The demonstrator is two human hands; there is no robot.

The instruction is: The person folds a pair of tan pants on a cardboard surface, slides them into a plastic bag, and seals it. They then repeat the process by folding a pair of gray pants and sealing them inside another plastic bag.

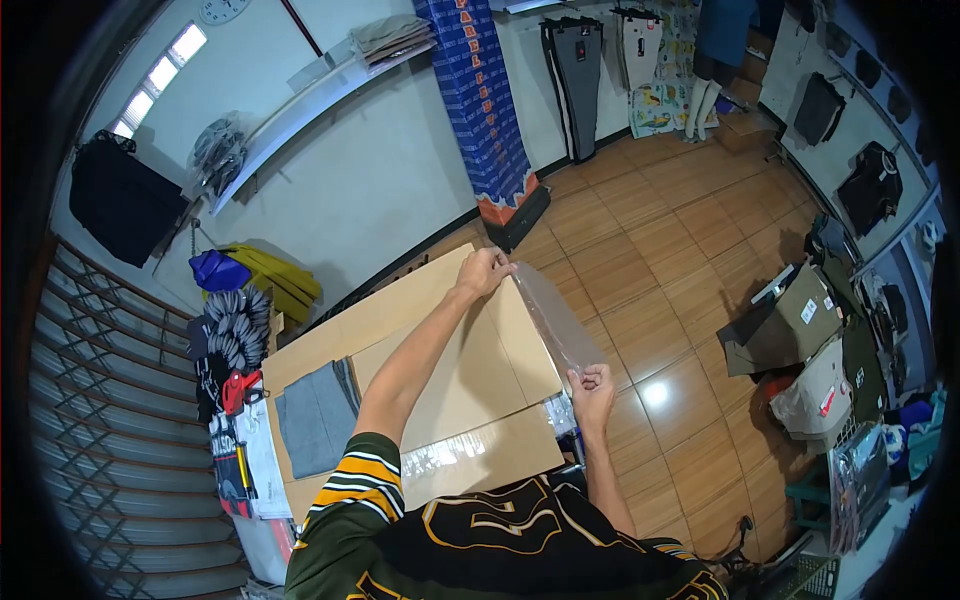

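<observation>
My left hand [485,272] is closed at the far right corner of a cardboard sheet [450,370], holding one end of a clear plastic bag [555,318]. Beside the sheet's near right corner, my right hand [592,385] pinches the bag's other end. The bag hangs along the sheet's right edge, over the floor. Folded grey trousers [318,418] lie on the cardboard, left of my left forearm. A strip of clear tape [450,455] shows on the cardboard close to my body.
A red tape dispenser [238,391] lies at the left, near dark gloves [237,330]. A blue-wrapped pillar [480,110] stands beyond the cardboard. Cardboard boxes [800,315] and bags are on the tiled floor at the right. A folding metal gate [120,420] is at far left.
</observation>
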